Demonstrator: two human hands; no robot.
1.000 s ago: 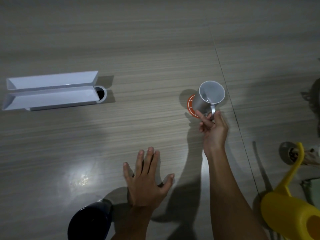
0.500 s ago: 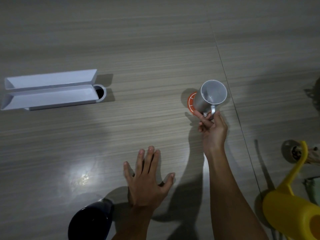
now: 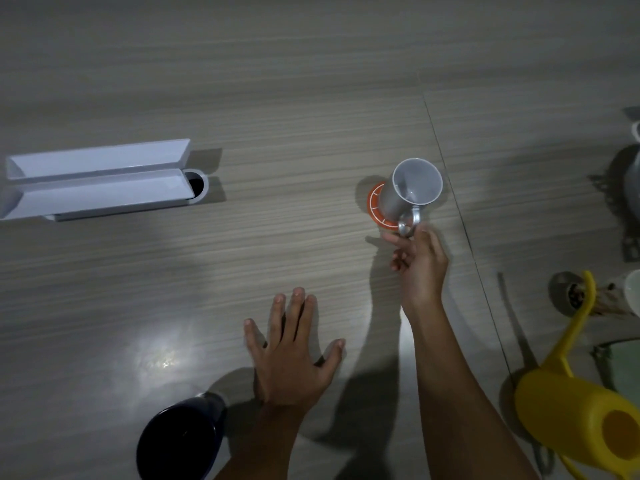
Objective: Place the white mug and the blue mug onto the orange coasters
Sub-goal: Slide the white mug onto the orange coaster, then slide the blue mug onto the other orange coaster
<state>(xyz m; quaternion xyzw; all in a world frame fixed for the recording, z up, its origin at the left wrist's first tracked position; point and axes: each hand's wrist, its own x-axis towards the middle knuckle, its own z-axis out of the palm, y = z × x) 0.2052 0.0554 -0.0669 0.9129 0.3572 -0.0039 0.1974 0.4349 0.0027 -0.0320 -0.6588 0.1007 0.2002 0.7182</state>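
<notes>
The white mug stands on an orange coaster right of centre, its handle pointing toward me. My right hand is just below the handle with loosened fingers; thumb and index fingertip lie at the handle's lower end without wrapping it. My left hand rests flat on the table, fingers spread, holding nothing. The dark blue mug stands at the bottom edge, just left of my left wrist. Only one coaster shows.
A long white open box lies at the left. A yellow watering can sits at the bottom right, with a small pot and other items along the right edge. A seam crosses the wooden tabletop.
My right hand's fingers have slid down off the mug's handle, which now shows in full. The mug has settled on the coaster. My left hand has stayed flat.
</notes>
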